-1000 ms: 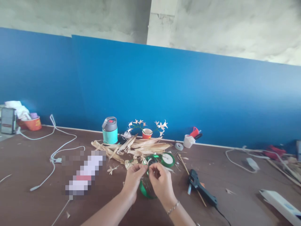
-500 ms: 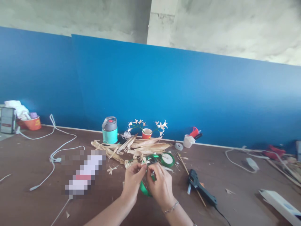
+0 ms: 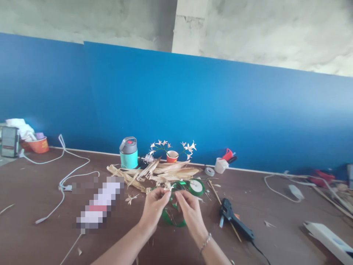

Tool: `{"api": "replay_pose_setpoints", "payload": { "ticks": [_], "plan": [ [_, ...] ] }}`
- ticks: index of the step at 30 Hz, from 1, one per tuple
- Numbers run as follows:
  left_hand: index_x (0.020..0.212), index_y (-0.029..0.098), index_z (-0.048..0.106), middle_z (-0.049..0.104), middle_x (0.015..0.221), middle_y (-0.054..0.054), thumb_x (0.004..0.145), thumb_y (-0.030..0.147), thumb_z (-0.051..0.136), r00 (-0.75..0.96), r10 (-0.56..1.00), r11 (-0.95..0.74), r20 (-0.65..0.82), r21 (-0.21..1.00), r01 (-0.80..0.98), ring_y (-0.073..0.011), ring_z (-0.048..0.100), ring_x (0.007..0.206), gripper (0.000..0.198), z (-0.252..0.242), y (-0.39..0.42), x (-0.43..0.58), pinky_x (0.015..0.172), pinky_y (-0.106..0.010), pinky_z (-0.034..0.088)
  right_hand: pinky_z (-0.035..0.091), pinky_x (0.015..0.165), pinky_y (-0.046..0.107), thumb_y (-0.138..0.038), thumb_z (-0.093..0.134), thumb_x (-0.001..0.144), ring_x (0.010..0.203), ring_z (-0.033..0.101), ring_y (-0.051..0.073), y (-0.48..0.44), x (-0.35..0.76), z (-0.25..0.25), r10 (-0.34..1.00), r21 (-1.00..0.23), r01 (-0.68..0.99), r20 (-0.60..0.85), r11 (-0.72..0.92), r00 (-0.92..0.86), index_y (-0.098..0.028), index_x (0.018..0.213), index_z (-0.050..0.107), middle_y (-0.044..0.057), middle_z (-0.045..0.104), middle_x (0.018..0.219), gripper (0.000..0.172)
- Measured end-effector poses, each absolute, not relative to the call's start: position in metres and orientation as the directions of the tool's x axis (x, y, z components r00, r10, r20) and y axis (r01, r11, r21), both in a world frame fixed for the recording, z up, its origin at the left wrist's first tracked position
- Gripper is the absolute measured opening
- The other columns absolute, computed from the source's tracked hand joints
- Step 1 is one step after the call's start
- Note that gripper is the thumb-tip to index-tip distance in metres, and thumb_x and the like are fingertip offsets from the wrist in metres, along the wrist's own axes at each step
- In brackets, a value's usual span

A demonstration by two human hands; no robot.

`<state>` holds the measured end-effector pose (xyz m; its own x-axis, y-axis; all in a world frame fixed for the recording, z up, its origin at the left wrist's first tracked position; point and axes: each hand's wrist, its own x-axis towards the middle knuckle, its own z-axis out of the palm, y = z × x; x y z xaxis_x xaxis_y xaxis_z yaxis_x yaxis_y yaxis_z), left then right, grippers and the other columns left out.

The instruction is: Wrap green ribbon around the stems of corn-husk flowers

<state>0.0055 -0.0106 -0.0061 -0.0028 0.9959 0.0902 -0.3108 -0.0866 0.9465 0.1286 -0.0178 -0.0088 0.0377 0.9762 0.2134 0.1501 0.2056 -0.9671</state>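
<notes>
My left hand (image 3: 154,207) pinches a small pale husk flower (image 3: 167,186) at its fingertips. My right hand (image 3: 190,209), a thin bracelet at its wrist, is closed on the green ribbon (image 3: 173,219), which loops down between both hands onto the brown table (image 3: 41,239). The two hands nearly touch over the table's middle. Just behind them lies a green ribbon spool (image 3: 196,186) and a heap of dried husks (image 3: 162,173).
A black glue gun (image 3: 234,222) with its cord lies to the right. Behind stand a teal flask (image 3: 128,152), an orange cup of husk flowers (image 3: 172,156), a white cup (image 3: 221,165) and a tape roll (image 3: 210,171). White cables (image 3: 68,176) trail left; a white box (image 3: 328,241) sits far right.
Both hands have lifted slightly and moved a little farther from me. The green ribbon loop has dropped lower and spread wider beneath them.
</notes>
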Motion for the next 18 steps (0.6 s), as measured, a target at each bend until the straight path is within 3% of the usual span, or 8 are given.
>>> {"api": "replay_pose_setpoints", "payload": {
  "ticks": [3, 6, 12, 18],
  "plan": [
    [0.056, 0.015, 0.055, 0.057, 0.050, 0.002, 0.071, 0.032, 0.063, 0.151, 0.980, -0.068, 0.127, 0.936, -0.344, -0.0113, 0.050, 0.052, 0.024, -0.004, -0.008, 0.004, 0.056, -0.022, 0.037, 0.019, 0.040, 0.021, -0.045, 0.055, 0.077, 0.041, 0.034, 0.007, -0.014, 0.131, -0.009, 0.996, -0.993, -0.107, -0.040, -0.049, -0.078, -0.015, 0.060, 0.056, -0.001, 0.054, 0.054, 0.034],
    [0.058, 0.015, 0.055, 0.058, 0.051, 0.002, 0.072, 0.031, 0.063, 0.195, 0.972, -0.060, 0.134, 0.937, -0.345, -0.0115, 0.051, 0.052, 0.022, -0.004, -0.006, 0.003, 0.057, -0.023, 0.038, 0.014, 0.039, 0.020, -0.041, 0.063, 0.070, 0.040, 0.032, 0.005, -0.013, 0.134, -0.008, 0.974, -0.958, -0.219, -0.148, -0.183, -0.170, -0.016, 0.062, 0.055, -0.003, 0.053, 0.053, 0.028],
    [0.057, 0.016, 0.055, 0.053, 0.049, 0.003, 0.070, 0.031, 0.063, 0.181, 0.976, -0.065, 0.119, 0.958, -0.280, -0.0113, 0.048, 0.052, 0.022, -0.004, -0.006, 0.001, 0.055, -0.022, 0.035, 0.009, 0.040, 0.020, -0.036, 0.067, 0.065, 0.037, 0.029, 0.003, -0.012, 0.140, -0.003, 0.941, -0.907, -0.296, -0.230, -0.300, -0.247, -0.015, 0.058, 0.050, -0.005, 0.048, 0.049, 0.027],
    [0.055, 0.015, 0.056, 0.048, 0.052, 0.004, 0.066, 0.033, 0.066, 0.150, 0.982, -0.079, 0.112, 0.974, -0.211, -0.0101, 0.040, 0.054, 0.023, -0.004, -0.004, -0.001, 0.055, -0.021, 0.031, 0.008, 0.040, 0.020, -0.034, 0.069, 0.063, 0.037, 0.026, 0.002, -0.011, 0.143, -0.005, 0.930, -0.900, -0.302, -0.228, -0.314, -0.288, -0.016, 0.058, 0.048, -0.007, 0.046, 0.047, 0.028]
  ]
}}
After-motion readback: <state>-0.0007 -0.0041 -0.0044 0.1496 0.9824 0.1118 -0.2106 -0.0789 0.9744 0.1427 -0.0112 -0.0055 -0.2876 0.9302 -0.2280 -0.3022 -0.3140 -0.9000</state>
